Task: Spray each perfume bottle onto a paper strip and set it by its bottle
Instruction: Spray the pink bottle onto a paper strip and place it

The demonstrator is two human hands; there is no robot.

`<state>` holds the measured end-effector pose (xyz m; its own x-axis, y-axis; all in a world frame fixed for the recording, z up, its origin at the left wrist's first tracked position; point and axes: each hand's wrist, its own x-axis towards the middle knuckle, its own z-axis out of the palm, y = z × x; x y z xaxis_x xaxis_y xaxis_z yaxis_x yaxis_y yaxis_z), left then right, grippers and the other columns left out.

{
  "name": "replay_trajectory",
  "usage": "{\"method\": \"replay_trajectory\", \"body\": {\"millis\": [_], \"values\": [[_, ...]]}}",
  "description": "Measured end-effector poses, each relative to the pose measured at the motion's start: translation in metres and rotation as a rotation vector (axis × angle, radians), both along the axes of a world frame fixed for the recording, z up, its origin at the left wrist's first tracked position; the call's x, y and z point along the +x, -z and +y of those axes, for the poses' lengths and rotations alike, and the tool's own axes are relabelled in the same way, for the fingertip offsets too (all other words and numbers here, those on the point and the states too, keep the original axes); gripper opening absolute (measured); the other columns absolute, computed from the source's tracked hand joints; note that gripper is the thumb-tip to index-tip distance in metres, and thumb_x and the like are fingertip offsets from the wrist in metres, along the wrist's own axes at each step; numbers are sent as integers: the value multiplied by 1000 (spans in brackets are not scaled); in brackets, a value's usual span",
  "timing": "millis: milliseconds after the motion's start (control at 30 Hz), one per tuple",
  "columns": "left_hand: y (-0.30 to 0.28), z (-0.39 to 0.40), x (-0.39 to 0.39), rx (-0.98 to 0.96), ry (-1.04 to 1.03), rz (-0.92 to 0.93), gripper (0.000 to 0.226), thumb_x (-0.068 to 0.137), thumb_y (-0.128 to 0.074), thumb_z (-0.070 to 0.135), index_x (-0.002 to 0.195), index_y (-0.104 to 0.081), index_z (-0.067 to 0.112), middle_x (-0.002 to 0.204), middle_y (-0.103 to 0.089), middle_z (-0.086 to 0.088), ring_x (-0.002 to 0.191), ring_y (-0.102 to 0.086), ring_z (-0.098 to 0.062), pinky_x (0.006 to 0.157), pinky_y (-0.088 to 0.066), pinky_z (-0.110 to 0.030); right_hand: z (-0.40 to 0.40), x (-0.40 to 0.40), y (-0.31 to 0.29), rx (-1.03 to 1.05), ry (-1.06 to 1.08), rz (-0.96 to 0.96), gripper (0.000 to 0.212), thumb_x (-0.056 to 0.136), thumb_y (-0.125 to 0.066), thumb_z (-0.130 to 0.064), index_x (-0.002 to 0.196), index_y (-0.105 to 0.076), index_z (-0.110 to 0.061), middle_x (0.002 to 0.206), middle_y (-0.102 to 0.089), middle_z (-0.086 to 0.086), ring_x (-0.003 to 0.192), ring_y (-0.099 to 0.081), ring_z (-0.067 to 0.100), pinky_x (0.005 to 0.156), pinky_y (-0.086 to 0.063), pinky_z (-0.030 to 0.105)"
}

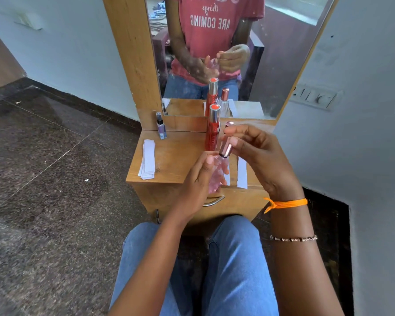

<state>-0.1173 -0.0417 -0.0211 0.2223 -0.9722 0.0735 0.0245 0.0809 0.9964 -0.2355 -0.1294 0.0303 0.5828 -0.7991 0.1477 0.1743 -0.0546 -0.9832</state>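
Observation:
My left hand [200,179] grips a clear pink perfume bottle [218,176], tilted over the front edge of the wooden dresser top [176,156]. My right hand [258,153] pinches its rose-gold cap [226,149] at the bottle's neck. A tall red bottle [212,128] with a silver cap stands just behind. A small purple bottle [161,126] stands at the back left. A stack of white paper strips [148,158] lies on the left. One strip [242,173] lies on the right, and another [226,176] is partly hidden behind the pink bottle.
A mirror [237,53] rises behind the dresser and reflects the bottles and my hands. A drawer handle [212,200] sits under the top's front edge. White walls flank both sides, with a switch panel [315,96] on the right. My knees in jeans are below.

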Motion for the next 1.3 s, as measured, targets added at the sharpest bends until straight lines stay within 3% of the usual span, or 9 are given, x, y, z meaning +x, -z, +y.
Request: {"method": "replay_trajectory", "body": {"millis": [100, 233, 433, 600, 700, 900, 1067, 1167, 1300], "values": [[-6, 3, -2, 18, -32, -43, 34, 94, -29, 49, 89, -63, 48, 87, -68, 27, 87, -62, 11, 73, -42, -2, -3, -7, 2, 70, -6, -105, 21, 81, -59, -12, 101, -65, -10, 89, -74, -1, 87, -67, 12, 84, -54, 24], [-2, 0, -6, 17, -11, -51, 37, 90, -35, 55, 107, -58, 32, 107, -67, 10, 103, -61, -4, 84, -44, -13, -8, -15, 11, 164, 75, -172, 19, 82, -57, -14, 99, -66, -12, 87, -73, -1, 87, -66, 11, 91, -51, 29], [1, -5, -9, 13, -16, -66, 22, 86, -43, 51, 108, -49, 49, 118, -57, 18, 111, -52, 5, 83, -38, -4, -15, -31, 34, 233, 213, -129, 17, 92, -51, -5, 100, -65, -11, 86, -74, 0, 87, -67, 12, 82, -55, 21], [1, -12, -12, -18, -39, -78, 21, 85, -52, 40, 106, -50, 43, 109, -57, 15, 102, -53, 10, 82, -38, -4, -20, -40, 62, -43, 521, 305, 15, 83, -63, 0, 94, -64, -11, 79, -70, 11, 75, -68, 20, 82, -56, 36], [3, -15, -13, -26, -23, -81, 23, 90, -55, 25, 107, -49, 38, 106, -56, 13, 95, -53, 17, 79, -38, -2, -20, -43, 77, -186, 617, 550, 17, 82, -64, -2, 96, -65, -12, 88, -69, 4, 81, -64, 17, 83, -55, 39], [7, -19, -16, 10, -9, -113, 24, 92, -54, 19, 112, -48, 32, 112, -56, 12, 98, -51, 19, 81, -37, 0, -14, -41, 83, -472, 715, 620, 29, 81, -65, -4, 109, -61, -10, 110, -62, 6, 103, -46, 24, 87, -36, 30], [10, -27, -19, 36, 29, -108, 28, 92, -54, 22, 119, -48, 26, 123, -56, 7, 114, -50, 8, 89, -38, -6, -4, -39, 75, -591, 805, 494, 18, 76, -57, 3, 77, -62, -14, 79, -62, -1, 82, -46, 18, 69, -33, 23], [13, -32, -24, 41, 24, -109, 27, 92, -55, 26, 118, -49, 29, 123, -56, 6, 121, -50, -8, 99, -39, -24, -1, -38, 78, -537, 784, 517, 16, 81, -58, 1, 79, -67, -11, 74, -67, 0, 75, -54, 21, 64, -35, 23], [13, -38, -27, 34, 8, -102, 26, 86, -55, 35, 111, -49, 39, 125, -56, 5, 119, -52, -8, 95, -38, -23, 6, -36, 80, -451, 791, 519, 11, 81, -61, -2, 79, -69, -10, 70, -69, 5, 67, -61, 22, 66, -44, 29]]}}
